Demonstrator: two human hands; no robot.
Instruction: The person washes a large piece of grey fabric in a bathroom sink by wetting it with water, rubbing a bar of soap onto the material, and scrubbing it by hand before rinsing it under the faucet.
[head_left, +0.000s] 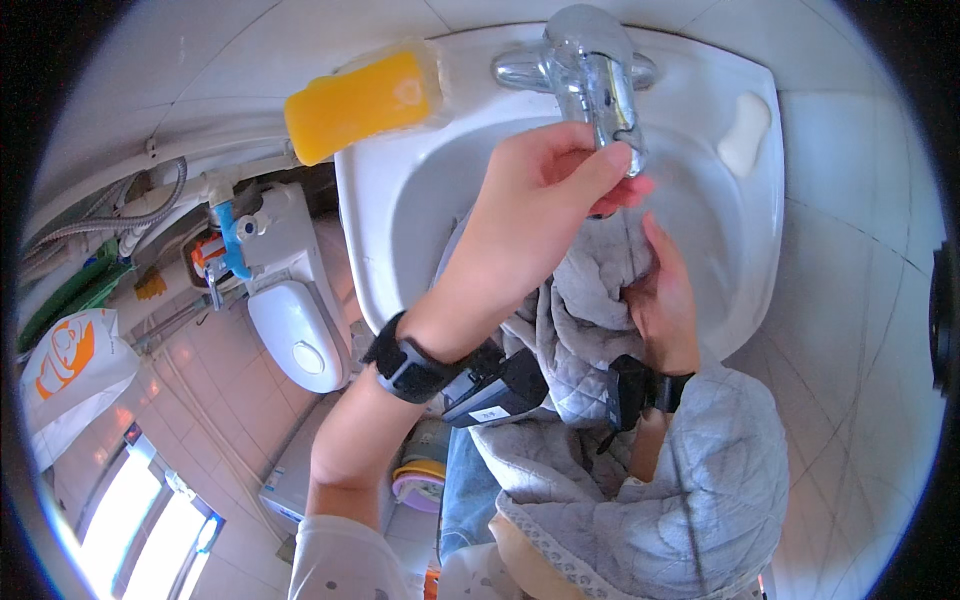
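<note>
My left hand (559, 176) is at the spout of the chrome faucet (600, 82), its thumb and fingers around the spout's end. Below and right of it, my right hand (664, 304) is inside the white washbasin (757, 300), its palm against a grey quilted cloth (585, 300). The cloth bunches in the basin, and grey quilted fabric (720, 465) also drapes over my right forearm. Some of my right fingers are hidden by the cloth. Both wrists wear black straps with devices.
A yellow bar-shaped block (360, 105) lies on the basin's left rim, a white soap bar (745, 135) on its right rim. At left stand a white toilet (296, 337), a blue valve with pipes (232, 240) and a white plastic bag (79, 375). Stacked plastic basins (420, 487) sit below.
</note>
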